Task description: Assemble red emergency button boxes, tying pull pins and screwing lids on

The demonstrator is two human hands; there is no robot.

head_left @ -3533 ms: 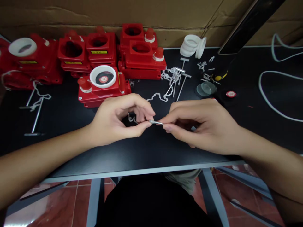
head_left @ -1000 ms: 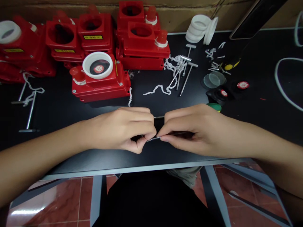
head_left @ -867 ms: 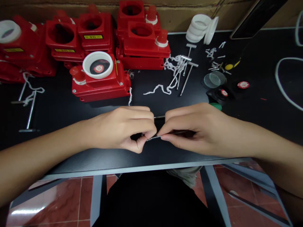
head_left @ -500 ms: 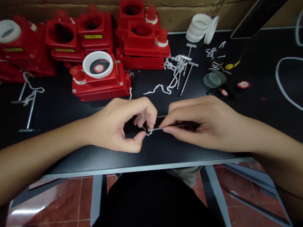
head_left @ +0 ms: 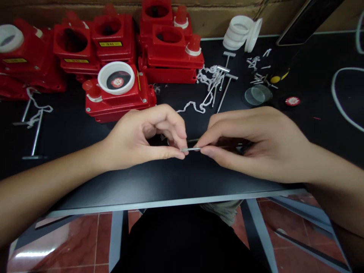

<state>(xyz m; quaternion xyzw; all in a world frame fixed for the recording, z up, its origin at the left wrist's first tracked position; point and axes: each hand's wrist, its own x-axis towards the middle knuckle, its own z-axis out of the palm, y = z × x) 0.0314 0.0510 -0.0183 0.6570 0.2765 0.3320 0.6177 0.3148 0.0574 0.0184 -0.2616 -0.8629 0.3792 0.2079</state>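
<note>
Thumb and fingers of my right hand (head_left: 256, 146) pinch a thin metal rod (head_left: 192, 149) that points left, its other end hidden within the palm. My left hand (head_left: 145, 140) is closed at the rod's tip, thumb against fingertips; the thin chain seen there earlier is mostly hidden by the fingers. Both hands are just above the black table (head_left: 170, 182). Behind my left hand stands a red box (head_left: 122, 100) with a white ring (head_left: 104, 81) around a round window. Several T-handled rods (head_left: 224, 93) lie with a tangle of white chain (head_left: 209, 77) beyond my hands.
More red housings (head_left: 173, 57) line the back left. White rings (head_left: 237, 33) are stacked at the back, near small metal pieces (head_left: 257, 77) and clear discs (head_left: 258, 94). Two T-handled rods (head_left: 36, 132) lie at far left. A pale cable (head_left: 337, 100) curves at right.
My left thumb and fingers have closed onto the rod's tip, covering the chain end that showed between them. The rod has risen slightly, and my right hand has shifted a little right.
</note>
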